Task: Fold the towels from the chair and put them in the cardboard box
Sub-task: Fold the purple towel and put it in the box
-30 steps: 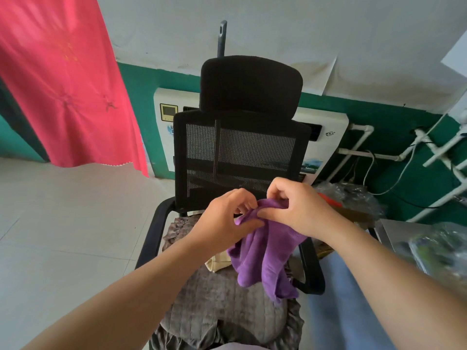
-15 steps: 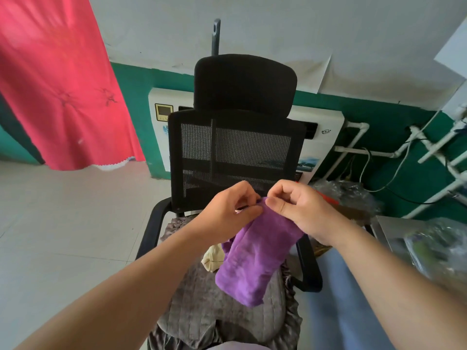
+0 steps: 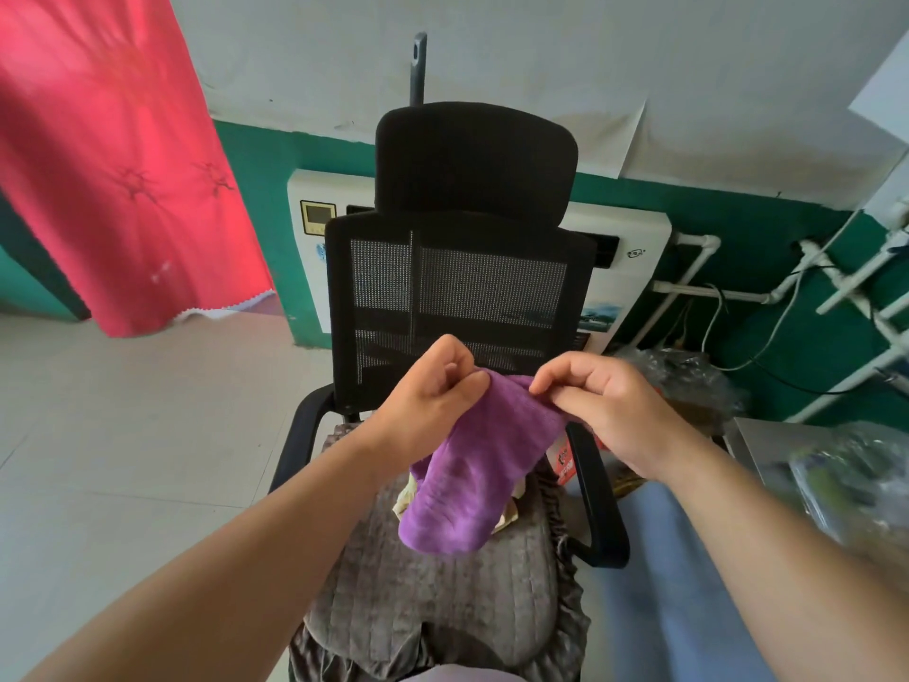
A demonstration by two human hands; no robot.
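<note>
A purple towel (image 3: 467, 465) hangs in the air above the seat of a black mesh office chair (image 3: 457, 287). My left hand (image 3: 433, 401) pinches its upper left edge and my right hand (image 3: 605, 411) pinches its upper right edge, a short gap between them. The towel droops down in a rounded fold. A cream towel (image 3: 406, 497) lies on the grey quilted seat cushion (image 3: 433, 593), mostly hidden behind the purple one. I see no cardboard box clearly.
A red curtain (image 3: 108, 155) hangs at the left over pale floor tiles (image 3: 123, 435). A white wall unit (image 3: 624, 268) stands behind the chair. Plastic bags (image 3: 688, 376) and white pipes (image 3: 846, 297) crowd the right. A blue surface (image 3: 654, 583) lies right of the chair.
My hands have drawn apart along the towel's top edge. The bunched purple towel has spread into a wider, smoother hanging fold.
</note>
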